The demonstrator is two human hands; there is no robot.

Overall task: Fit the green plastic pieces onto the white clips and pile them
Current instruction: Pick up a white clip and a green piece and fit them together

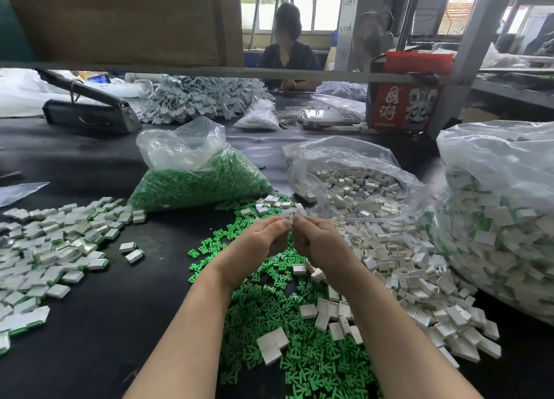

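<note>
My left hand (263, 239) and my right hand (317, 239) meet above the table's middle, fingers curled, pinching one small white clip (289, 217) between their fingertips. A green piece shows faintly between the two hands, mostly hidden. Loose green plastic pieces (299, 353) lie spread under my forearms. Loose white clips (398, 266) spill to the right. At the left lies a pile of fitted white-and-green clips (51, 248).
An open bag of green pieces (198, 182) and an open bag of white clips (353, 182) stand behind my hands. A large bag of fitted clips (503, 218) fills the right. A person (289, 50) sits across the table; a red box (404, 98) stands at the back right.
</note>
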